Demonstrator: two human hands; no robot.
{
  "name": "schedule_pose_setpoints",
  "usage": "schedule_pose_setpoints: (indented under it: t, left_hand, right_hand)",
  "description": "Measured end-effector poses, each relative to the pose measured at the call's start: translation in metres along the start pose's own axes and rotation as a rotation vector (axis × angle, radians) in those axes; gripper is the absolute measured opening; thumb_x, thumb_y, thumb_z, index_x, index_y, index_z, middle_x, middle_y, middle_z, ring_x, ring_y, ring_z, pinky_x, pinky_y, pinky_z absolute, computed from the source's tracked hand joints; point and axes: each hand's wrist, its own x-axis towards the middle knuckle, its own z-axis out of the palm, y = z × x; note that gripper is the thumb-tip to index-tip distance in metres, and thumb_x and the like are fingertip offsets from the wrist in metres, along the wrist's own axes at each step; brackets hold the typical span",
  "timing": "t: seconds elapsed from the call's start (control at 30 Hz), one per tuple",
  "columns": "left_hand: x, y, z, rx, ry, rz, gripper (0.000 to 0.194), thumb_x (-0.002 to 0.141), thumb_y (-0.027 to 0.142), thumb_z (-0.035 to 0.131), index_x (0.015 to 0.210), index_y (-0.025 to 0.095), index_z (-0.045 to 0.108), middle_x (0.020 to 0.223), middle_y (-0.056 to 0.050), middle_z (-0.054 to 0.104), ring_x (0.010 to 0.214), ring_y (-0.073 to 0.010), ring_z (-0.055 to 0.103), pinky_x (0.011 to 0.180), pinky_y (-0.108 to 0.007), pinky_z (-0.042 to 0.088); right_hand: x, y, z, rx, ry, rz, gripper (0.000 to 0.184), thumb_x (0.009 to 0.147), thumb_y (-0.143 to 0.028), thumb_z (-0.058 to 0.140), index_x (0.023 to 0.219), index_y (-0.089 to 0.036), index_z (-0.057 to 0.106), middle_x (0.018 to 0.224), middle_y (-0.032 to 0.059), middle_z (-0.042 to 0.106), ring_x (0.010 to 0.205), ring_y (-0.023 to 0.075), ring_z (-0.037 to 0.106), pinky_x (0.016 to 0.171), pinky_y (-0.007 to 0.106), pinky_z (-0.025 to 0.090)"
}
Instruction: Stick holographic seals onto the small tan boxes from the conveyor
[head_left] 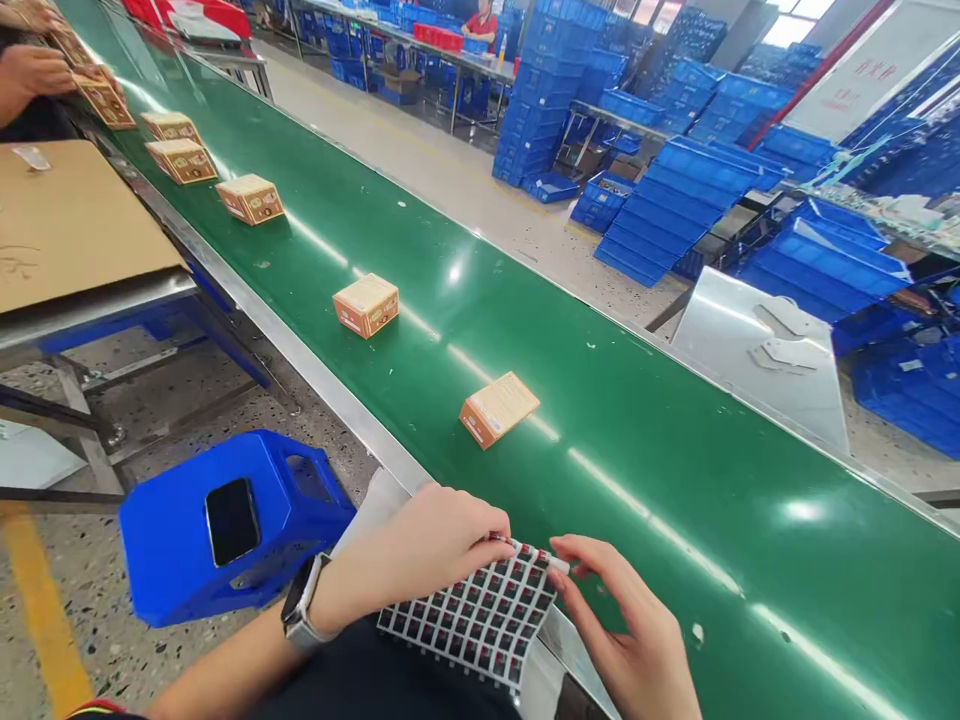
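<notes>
A sheet of small black-and-red stickers (pixel 480 615) lies on my lap at the near edge of the green conveyor belt (pixel 600 400). My left hand (pixel 427 545), with a watch on the wrist, pinches the sheet's top edge. My right hand (pixel 630 630) has its fingertips at the sheet's upper right corner, touching a sticker there. The nearest small orange box (pixel 498 408) lies flat on the belt just beyond my hands. Another orange box (pixel 367 304) stands farther up the belt.
More boxes (pixel 250 198) trail toward another person's hands (pixel 37 70) at the far left. A blue plastic stool (pixel 225 525) with a phone on it stands left of me. A cardboard-topped table (pixel 67 215) and stacked blue crates (pixel 675 200) flank the belt.
</notes>
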Motion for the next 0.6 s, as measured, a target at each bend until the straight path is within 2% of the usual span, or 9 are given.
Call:
schedule_pose_setpoints:
  t: [0.13, 0.3, 0.43, 0.6]
  left_hand:
    - [0.0, -0.001, 0.0, 0.063, 0.009, -0.003, 0.02, 0.098, 0.033, 0.055, 0.085, 0.022, 0.065, 0.079, 0.005, 0.073, 0.069, -0.0153, 0.067, 0.058, -0.026, 0.035]
    - [0.003, -0.001, 0.002, 0.153, 0.018, 0.024, 0.025, 0.099, 0.034, 0.052, 0.081, 0.021, 0.063, 0.075, 0.003, 0.071, 0.065, -0.0162, 0.066, 0.055, -0.028, 0.033]
    - [0.007, -0.004, 0.004, 0.171, 0.011, 0.027, 0.025, 0.098, 0.034, 0.054, 0.079, 0.02, 0.062, 0.071, 0.003, 0.069, 0.062, -0.0161, 0.064, 0.052, -0.029, 0.029]
    - [0.011, -0.011, -0.002, 0.057, -0.005, -0.046, 0.025, 0.097, 0.034, 0.056, 0.078, 0.02, 0.063, 0.069, 0.005, 0.068, 0.062, -0.014, 0.063, 0.054, -0.026, 0.032]
  right_hand:
    - [0.005, 0.002, -0.002, -0.125, 0.022, -0.119, 0.013, 0.095, -0.022, 0.058, 0.107, -0.023, 0.064, 0.103, 0.0066, 0.069, 0.093, 0.0179, 0.068, 0.082, 0.027, 0.057]
    - [0.012, 0.006, 0.008, -0.198, -0.019, -0.212, 0.011, 0.095, -0.018, 0.056, 0.104, -0.021, 0.064, 0.104, 0.0082, 0.069, 0.094, 0.0205, 0.065, 0.081, 0.034, 0.056]
    - [0.013, 0.006, 0.013, -0.156, -0.038, -0.151, 0.009, 0.095, -0.02, 0.057, 0.103, -0.022, 0.062, 0.108, 0.0084, 0.069, 0.1, 0.0225, 0.064, 0.084, 0.038, 0.055]
    - [0.018, 0.006, 0.002, 0.061, -0.122, -0.01, 0.009, 0.095, -0.022, 0.055, 0.091, -0.025, 0.063, 0.109, 0.0068, 0.068, 0.103, 0.0218, 0.064, 0.087, 0.035, 0.054]
